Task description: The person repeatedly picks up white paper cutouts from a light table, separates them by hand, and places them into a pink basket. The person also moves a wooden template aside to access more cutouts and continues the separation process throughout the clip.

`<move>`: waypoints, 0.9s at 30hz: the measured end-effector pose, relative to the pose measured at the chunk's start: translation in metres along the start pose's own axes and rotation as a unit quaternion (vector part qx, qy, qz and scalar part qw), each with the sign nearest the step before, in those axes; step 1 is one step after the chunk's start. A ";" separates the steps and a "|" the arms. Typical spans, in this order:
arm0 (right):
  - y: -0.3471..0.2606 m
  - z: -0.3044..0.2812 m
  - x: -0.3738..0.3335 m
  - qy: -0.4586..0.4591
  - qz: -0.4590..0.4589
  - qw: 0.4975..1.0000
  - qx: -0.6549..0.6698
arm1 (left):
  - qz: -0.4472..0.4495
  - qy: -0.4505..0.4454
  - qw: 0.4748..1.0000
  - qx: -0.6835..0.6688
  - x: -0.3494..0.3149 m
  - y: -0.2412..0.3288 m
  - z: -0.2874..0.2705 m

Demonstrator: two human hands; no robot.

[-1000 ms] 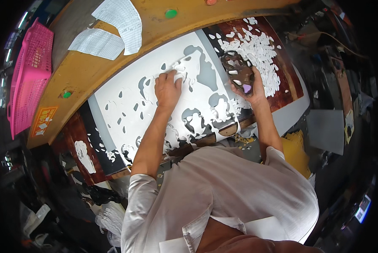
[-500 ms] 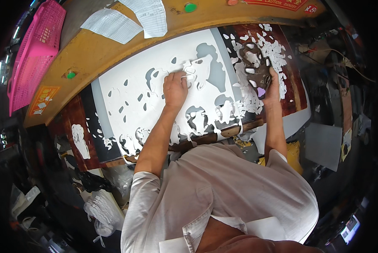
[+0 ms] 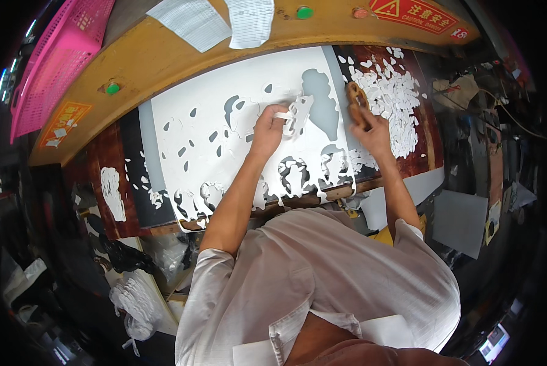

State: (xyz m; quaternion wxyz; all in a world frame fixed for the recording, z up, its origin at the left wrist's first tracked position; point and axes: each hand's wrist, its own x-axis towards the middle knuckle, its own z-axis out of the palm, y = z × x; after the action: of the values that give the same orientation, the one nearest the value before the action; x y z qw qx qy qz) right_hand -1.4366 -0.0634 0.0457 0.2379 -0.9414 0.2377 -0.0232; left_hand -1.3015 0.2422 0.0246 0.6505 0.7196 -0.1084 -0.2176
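"What's closest in?"

"The bench's point(image 3: 104, 157) near edge, with ragged strips of a cut-up white sheet point(image 3: 243, 79) hanging over it. Near the bench's left end lies a white stack point(image 3: 113, 194)."

"And the left hand point(image 3: 269, 129)?"

"Past the middle of the sheet, thumb and fingers pinching a holed white piece point(image 3: 299, 113). Whether that's fully clear of the sheet, I can't tell."

"The right hand point(image 3: 374, 133)?"

"Wrapped round a brown die point(image 3: 354, 97) with openings, turned narrow side up, toward the bench's right end. Whether it touches the bench, I can't say."

"What's beside it?"

"A heap of small white offcuts point(image 3: 395, 100), spread to the far right corner."

"Farthest off?"

"A yellow beam point(image 3: 157, 64) along the far edge, bearing two paper sheets point(image 3: 191, 23), and a pink basket point(image 3: 60, 67) beyond the far left corner."
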 end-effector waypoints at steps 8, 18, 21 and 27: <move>-0.091 0.026 0.044 0.046 -0.281 0.955 0.087 | -0.003 -0.033 0.998 0.048 0.008 0.017 -0.001; -0.086 0.007 0.023 -0.260 0.089 0.838 0.472 | 0.039 0.069 0.973 0.218 -0.077 0.057 0.012; -0.091 0.014 0.008 -0.266 0.064 0.859 0.433 | 0.047 0.019 0.967 0.249 -0.064 0.049 0.032; -0.082 0.015 -0.012 -0.312 0.073 0.804 0.501 | -0.079 -0.169 0.981 0.050 -0.038 0.031 0.033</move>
State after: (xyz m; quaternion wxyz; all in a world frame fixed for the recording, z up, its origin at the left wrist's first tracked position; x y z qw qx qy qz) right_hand -1.4089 0.0119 0.0713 0.7391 -0.6273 0.1734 0.1736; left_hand -1.3459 0.2256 0.0596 0.5671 0.7099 -0.1703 -0.3813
